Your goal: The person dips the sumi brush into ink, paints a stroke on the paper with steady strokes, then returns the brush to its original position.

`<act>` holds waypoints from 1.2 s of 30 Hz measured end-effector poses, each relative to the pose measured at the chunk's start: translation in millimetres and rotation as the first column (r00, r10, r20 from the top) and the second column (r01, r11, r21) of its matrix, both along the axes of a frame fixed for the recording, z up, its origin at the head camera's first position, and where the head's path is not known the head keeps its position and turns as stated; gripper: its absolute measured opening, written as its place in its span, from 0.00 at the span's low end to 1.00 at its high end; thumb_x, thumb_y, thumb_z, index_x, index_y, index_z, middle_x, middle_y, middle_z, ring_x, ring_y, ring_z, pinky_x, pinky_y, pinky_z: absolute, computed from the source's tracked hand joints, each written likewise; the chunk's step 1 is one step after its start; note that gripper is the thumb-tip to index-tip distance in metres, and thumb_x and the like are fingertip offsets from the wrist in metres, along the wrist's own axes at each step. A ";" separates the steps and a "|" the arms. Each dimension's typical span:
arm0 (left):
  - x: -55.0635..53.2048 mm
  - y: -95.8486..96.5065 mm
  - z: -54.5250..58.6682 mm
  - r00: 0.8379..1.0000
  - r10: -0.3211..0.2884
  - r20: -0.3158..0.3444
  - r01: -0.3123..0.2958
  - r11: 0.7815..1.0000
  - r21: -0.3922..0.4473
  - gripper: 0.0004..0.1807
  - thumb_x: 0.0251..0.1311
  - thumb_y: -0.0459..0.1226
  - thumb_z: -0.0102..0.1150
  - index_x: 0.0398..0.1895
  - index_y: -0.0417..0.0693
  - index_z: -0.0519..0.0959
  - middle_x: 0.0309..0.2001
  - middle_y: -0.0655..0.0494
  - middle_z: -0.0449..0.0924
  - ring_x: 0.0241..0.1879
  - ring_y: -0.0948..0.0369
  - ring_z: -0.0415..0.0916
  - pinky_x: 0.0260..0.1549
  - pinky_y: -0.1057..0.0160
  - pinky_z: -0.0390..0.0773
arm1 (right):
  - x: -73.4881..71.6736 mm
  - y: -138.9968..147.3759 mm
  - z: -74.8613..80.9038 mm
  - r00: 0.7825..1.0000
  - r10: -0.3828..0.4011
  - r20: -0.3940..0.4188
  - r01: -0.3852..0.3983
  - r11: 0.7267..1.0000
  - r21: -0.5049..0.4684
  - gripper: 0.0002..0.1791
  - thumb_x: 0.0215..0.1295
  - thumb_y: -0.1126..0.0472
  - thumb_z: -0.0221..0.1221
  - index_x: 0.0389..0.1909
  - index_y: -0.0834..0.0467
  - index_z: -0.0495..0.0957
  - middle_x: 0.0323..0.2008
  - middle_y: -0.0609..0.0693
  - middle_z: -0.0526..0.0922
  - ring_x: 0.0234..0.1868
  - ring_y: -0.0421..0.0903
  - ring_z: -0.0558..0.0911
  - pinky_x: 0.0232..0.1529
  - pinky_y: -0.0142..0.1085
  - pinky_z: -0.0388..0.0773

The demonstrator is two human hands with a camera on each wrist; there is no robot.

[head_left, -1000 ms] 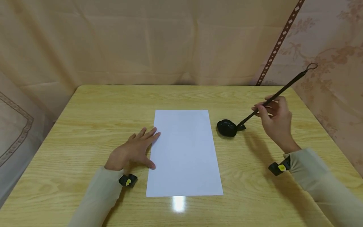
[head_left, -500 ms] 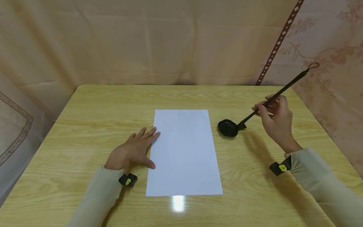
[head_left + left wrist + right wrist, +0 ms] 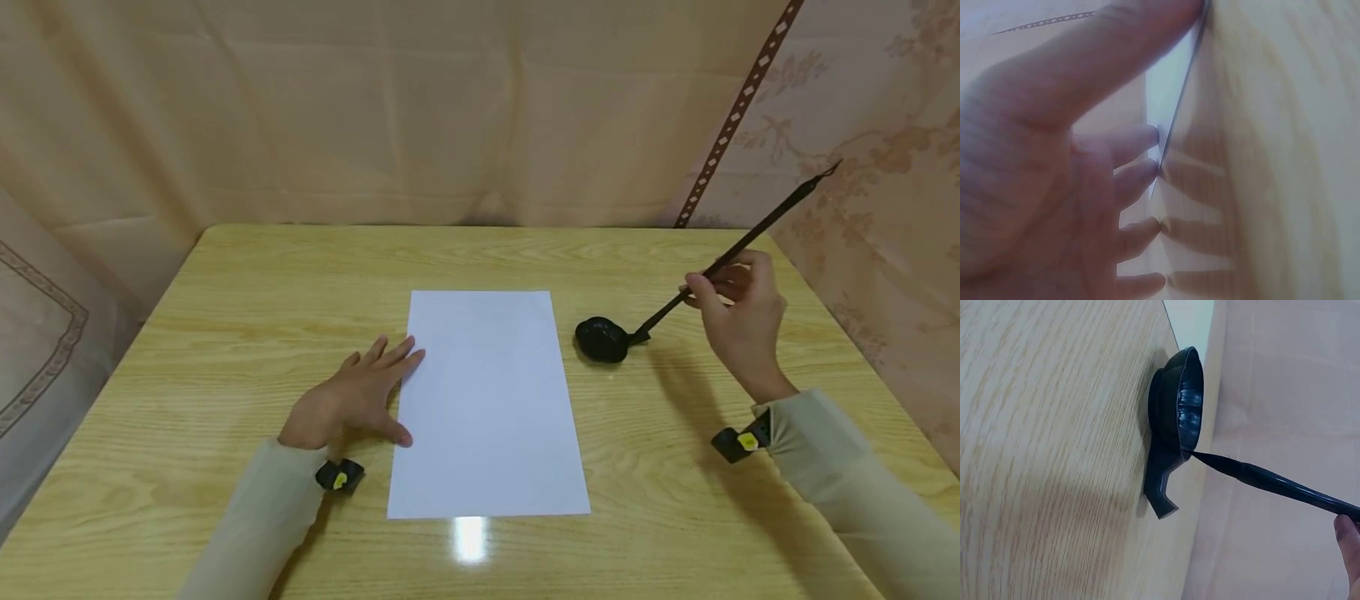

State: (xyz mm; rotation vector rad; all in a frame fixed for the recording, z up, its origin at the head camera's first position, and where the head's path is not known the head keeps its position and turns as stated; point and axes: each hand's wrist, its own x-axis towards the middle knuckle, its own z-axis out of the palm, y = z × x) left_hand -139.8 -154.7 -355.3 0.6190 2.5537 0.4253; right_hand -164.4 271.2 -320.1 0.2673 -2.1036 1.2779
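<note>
A beige curtain (image 3: 337, 117) hangs behind the wooden table (image 3: 187, 350), beyond both hands. The left hand (image 3: 351, 402), its fingers spread, touches the white paper (image 3: 491, 408) to its right. The right hand (image 3: 742, 323) pinches a dark brush (image 3: 765, 222), whose tip is at the rim of the black dish (image 3: 602, 340) on this hand's left.

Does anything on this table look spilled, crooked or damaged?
Nothing really stands out. The white paper looks flat and unmarked, the black dish sits upright, and I see no spill on the table. The right hand holds the brush slanted, tip at the dish's rim. The bright patch below the paper looks like reflected light.
</note>
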 end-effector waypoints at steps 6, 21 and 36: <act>0.6 -0.7 -1.1 1.000 -0.008 -0.019 0.008 1.000 0.000 0.62 0.39 0.53 0.75 0.76 0.47 0.48 0.77 0.47 0.36 0.74 0.40 0.29 0.66 0.31 0.39 | -1.4 -3.7 -2.8 1.000 0.003 0.009 -0.004 0.998 0.055 0.16 0.62 0.71 0.58 0.49 0.58 0.70 0.33 0.32 0.78 0.33 0.26 0.82 0.35 0.19 0.78; 0.0 2.4 -1.0 1.000 -0.009 -0.027 0.010 1.000 0.027 0.63 0.40 0.54 0.74 0.76 0.47 0.46 0.77 0.48 0.37 0.75 0.41 0.31 0.66 0.32 0.40 | 2.4 -9.4 1.4 1.000 -0.004 -0.010 0.005 0.994 0.105 0.14 0.64 0.71 0.55 0.50 0.60 0.71 0.34 0.28 0.78 0.34 0.22 0.81 0.35 0.15 0.75; -3.3 6.2 -2.2 0.999 -0.004 -0.039 0.004 1.000 -0.003 0.62 0.43 0.56 0.72 0.76 0.46 0.46 0.77 0.49 0.36 0.75 0.41 0.30 0.67 0.32 0.40 | -11.2 -29.1 26.7 0.995 0.070 -0.072 -0.057 0.985 0.162 0.16 0.64 0.71 0.55 0.52 0.71 0.68 0.36 0.30 0.79 0.35 0.24 0.81 0.35 0.16 0.75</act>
